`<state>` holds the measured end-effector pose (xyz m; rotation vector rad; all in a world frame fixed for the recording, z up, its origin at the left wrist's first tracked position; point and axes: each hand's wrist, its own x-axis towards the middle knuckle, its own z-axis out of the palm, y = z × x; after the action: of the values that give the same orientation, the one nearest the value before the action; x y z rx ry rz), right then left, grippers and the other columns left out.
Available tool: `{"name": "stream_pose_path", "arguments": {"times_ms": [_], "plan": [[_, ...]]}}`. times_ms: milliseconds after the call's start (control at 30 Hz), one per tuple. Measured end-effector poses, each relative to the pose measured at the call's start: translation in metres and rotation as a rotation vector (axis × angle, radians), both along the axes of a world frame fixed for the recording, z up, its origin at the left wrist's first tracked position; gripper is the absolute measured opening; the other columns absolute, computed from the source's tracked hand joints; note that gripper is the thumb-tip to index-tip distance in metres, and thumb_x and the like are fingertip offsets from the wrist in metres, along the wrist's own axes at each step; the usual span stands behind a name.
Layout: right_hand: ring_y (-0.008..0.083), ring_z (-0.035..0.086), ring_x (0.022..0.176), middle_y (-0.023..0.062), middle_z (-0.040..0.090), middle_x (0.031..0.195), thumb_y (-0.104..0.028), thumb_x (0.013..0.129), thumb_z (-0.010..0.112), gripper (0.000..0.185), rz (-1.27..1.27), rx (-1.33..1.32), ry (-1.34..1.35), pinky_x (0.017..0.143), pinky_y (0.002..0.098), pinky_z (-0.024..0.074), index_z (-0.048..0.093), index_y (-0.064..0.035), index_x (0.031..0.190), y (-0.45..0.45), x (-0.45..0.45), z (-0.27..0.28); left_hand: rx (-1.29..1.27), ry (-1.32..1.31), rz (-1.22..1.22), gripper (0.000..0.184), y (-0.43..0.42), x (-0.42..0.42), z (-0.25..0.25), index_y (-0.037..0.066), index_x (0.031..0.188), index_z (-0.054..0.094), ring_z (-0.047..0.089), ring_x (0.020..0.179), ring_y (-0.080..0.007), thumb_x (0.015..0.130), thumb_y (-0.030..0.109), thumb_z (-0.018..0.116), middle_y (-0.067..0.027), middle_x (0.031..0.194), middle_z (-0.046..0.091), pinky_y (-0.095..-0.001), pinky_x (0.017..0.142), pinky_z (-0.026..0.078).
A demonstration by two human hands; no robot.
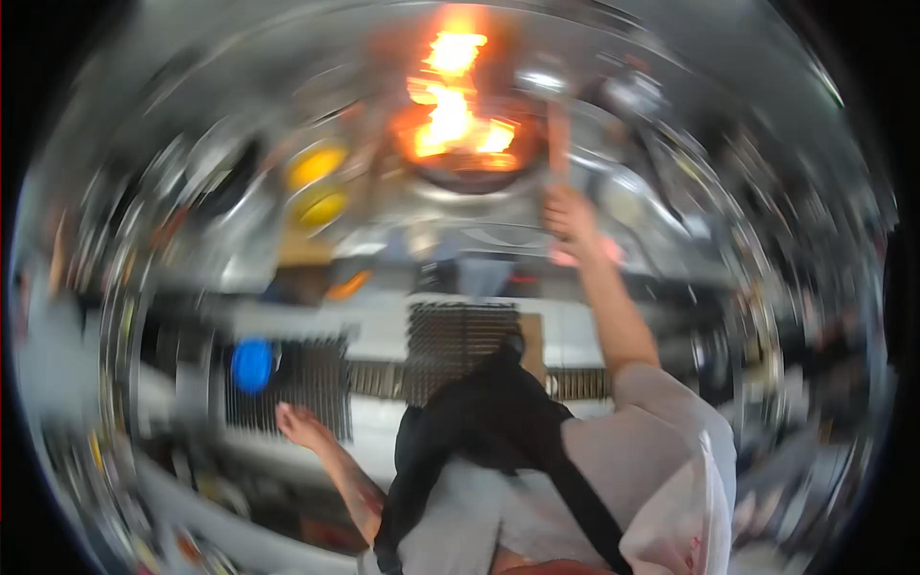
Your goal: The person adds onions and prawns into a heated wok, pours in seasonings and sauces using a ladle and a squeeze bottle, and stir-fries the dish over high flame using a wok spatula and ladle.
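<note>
A dark wok [470, 178] stands on the metal stove at top centre, with tall orange flames [450, 120] rising from it. Just right of the wok, my right hand [570, 218] is wrapped round the handle of a metal ladle [543, 79], whose bowl points away from me. My left hand [302, 425] hangs low at the left, over the dark ribbed mat and away from the stove. Its fingers are smeared by motion, so their pose is unclear.
Two yellow round things [318, 167] sit left of the wok. A blue round object [253, 364] is near a dark ribbed mat [311, 383] on the left. Another ribbed mat [458, 335] lies before me. Blurred metalware stands at both sides.
</note>
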<state>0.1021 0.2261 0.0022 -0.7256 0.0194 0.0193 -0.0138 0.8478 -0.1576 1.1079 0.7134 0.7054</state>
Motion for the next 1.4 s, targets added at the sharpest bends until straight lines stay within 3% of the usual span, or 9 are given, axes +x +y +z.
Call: {"name": "stream_pose_path", "arguments": {"times_ms": [200,467,567,600,867,933,1033,1200,1400], "plan": [[0.0049,0.041,0.048,-0.0012,0.047,0.069,-0.016,0.090,0.059,0.018,-0.554,-0.289,0.177,0.039,0.0193,0.0314,0.054,-0.0051,0.104,-0.131,-0.075,0.039,0.095,0.134,-0.716,0.030,-0.266,0.101,0.025,0.010,0.118,0.056,0.056,0.075,-0.0115,0.092,0.024,0.062,-0.0014,0.097,0.060,-0.0252,0.064,0.042],[0.0144,0.052,0.047,0.0076,0.058,0.066,-0.016,0.086,0.053,0.018,-1.087,-0.627,0.497,0.045,0.0279,0.0429,0.061,0.0001,0.087,-0.385,-0.068,0.010,0.394,0.146,-0.803,0.027,-0.300,0.155,0.037,0.006,0.109,0.058,0.056,0.076,-0.0112,0.093,0.027,0.060,-0.0027,0.101,0.060,-0.0243,0.062,0.041],[0.0296,0.068,0.068,0.0236,0.065,0.069,-0.019,0.077,0.053,0.027,-1.091,-1.251,0.932,0.067,0.0377,0.0530,0.069,0.0032,0.073,-0.452,-0.071,0.030,0.473,0.216,-0.746,0.028,-0.293,0.151,0.041,0.005,0.110,0.058,0.056,0.075,-0.0115,0.093,0.028,0.060,-0.0030,0.099,0.061,-0.0239,0.060,0.041],[0.0304,0.068,0.070,0.0184,0.066,0.065,-0.020,0.076,0.051,0.028,-1.113,-1.591,0.962,0.071,0.0378,0.0530,0.070,0.0012,0.070,-0.483,-0.069,0.017,0.500,0.230,-0.735,0.028,-0.288,0.149,0.043,0.005,0.110,0.058,0.056,0.074,-0.0114,0.093,0.027,0.060,-0.0032,0.098,0.061,-0.0231,0.059,0.041],[0.0283,0.067,0.067,0.0203,0.064,0.064,-0.024,0.074,0.054,0.032,-0.736,-1.596,1.091,0.066,0.0387,0.0523,0.066,0.0010,0.058,-0.563,-0.078,0.019,0.519,0.219,-0.659,0.029,-0.283,0.163,0.052,0.005,0.115,0.055,0.053,0.072,-0.0097,0.093,0.024,0.059,-0.0029,0.094,0.059,-0.0200,0.055,0.037],[0.0181,0.051,0.041,0.0093,0.052,0.052,-0.008,0.083,0.051,0.025,-0.885,-1.014,0.894,0.040,0.0290,0.0411,0.052,-0.0018,0.059,-0.623,-0.069,-0.027,0.527,0.219,-0.661,0.029,-0.291,0.172,0.054,0.006,0.115,0.055,0.053,0.072,-0.0098,0.093,0.025,0.059,-0.0025,0.094,0.059,-0.0208,0.055,0.038],[0.0119,0.044,0.042,0.0054,0.046,0.056,-0.005,0.088,0.048,0.022,-1.020,-0.343,0.599,0.036,0.0225,0.0335,0.046,-0.0034,0.066,-0.530,-0.089,0.053,0.509,0.152,-0.735,0.031,-0.305,0.190,0.046,0.007,0.116,0.055,0.054,0.073,-0.0106,0.093,0.027,0.059,-0.0024,0.096,0.060,-0.0227,0.057,0.039],[0.0059,0.039,0.044,-0.0001,0.045,0.061,-0.008,0.093,0.048,0.013,-0.849,-0.024,0.386,0.036,0.0174,0.0303,0.048,0.0020,0.084,-0.526,-0.109,0.059,0.516,-0.027,-0.857,0.028,-0.349,0.230,0.036,0.002,0.113,0.057,0.061,0.079,-0.0136,0.091,0.020,0.061,-0.0075,0.099,0.063,-0.0213,0.055,0.045],[0.0032,0.038,0.047,0.0006,0.042,0.067,-0.009,0.097,0.043,0.029,-0.506,0.118,0.204,0.035,0.0154,0.0305,0.043,0.0148,0.113,-0.385,-0.102,0.100,1.321,-0.359,-0.891,0.037,-0.440,0.286,0.098,0.004,0.111,0.064,0.055,0.112,-0.0348,0.080,0.022,0.072,-0.0183,0.114,0.062,-0.0425,0.100,0.039]]}}
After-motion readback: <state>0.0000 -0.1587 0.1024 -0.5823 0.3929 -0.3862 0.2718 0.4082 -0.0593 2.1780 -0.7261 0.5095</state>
